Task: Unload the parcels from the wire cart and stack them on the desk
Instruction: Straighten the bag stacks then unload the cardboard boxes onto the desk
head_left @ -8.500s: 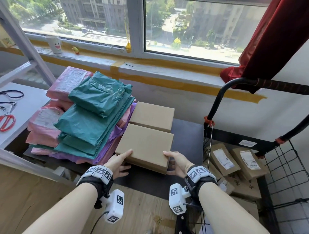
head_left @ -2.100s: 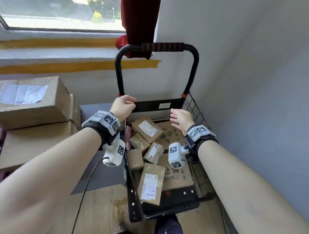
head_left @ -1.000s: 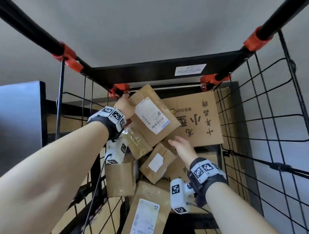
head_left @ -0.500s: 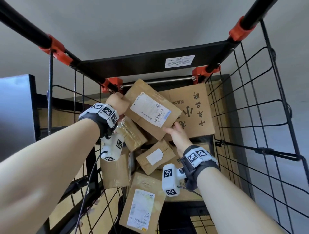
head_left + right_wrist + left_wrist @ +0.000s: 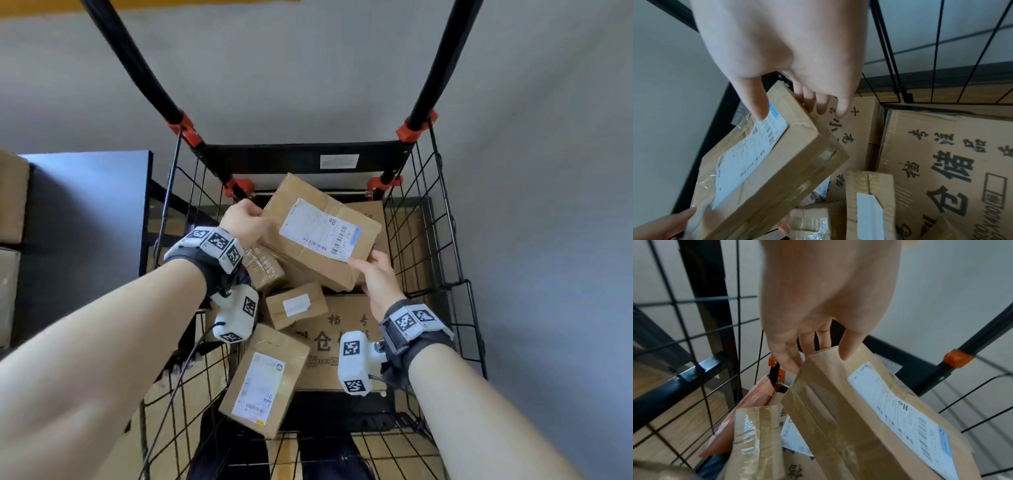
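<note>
Inside cart — hands gripping parcel

The shipping label on the tilted parcel, left of centre in the right wrist view, shows barcodes and a code ending "D11"; its fine print is unreadable. The large flat carton at lower right carries big black Chinese characters, among them "仓储", plus partly cut-off size figures.

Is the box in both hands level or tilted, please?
Tilted: the box slants, left hand gripping its higher corner, right hand its lower one.
</note>
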Demonstrator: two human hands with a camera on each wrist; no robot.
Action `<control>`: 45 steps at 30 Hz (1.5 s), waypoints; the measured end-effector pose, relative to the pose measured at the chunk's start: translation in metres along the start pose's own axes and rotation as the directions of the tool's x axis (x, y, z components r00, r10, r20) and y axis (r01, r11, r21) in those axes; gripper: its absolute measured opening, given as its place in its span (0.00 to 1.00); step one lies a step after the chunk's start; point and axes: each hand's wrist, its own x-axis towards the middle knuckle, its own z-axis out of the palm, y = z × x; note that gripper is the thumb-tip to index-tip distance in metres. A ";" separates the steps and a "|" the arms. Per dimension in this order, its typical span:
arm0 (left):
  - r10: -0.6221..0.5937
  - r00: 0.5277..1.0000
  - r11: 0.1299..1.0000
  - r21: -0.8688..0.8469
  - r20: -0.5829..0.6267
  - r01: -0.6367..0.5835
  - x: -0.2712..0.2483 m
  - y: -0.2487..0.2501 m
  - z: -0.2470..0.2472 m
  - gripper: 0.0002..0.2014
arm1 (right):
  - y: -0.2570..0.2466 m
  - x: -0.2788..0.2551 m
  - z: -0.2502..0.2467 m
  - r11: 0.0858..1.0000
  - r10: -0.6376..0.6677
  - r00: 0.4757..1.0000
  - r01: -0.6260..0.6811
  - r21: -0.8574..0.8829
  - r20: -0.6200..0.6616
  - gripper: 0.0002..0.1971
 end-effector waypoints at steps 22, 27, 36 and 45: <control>0.239 0.941 0.740 -0.583 -0.239 -0.336 -0.237 -0.075 -0.272 0.11 | -0.070 -0.252 0.158 0.898 -0.440 0.890 0.440 0.029 0.121 0.30; 0.202 0.948 0.696 -0.646 -0.245 -0.315 -0.263 -0.153 -0.324 0.10 | -0.039 -0.291 0.225 0.892 -0.450 0.877 0.452 0.028 0.169 0.27; -0.006 0.969 0.601 -0.775 -0.246 -0.193 -0.260 -0.269 -0.382 0.07 | -0.007 -0.322 0.336 0.896 -0.397 0.866 0.437 -0.075 0.304 0.29; -0.100 0.961 0.473 -0.862 -0.256 -0.180 -0.214 -0.309 -0.411 0.07 | -0.003 -0.304 0.407 0.898 -0.349 0.876 0.414 -0.148 0.332 0.25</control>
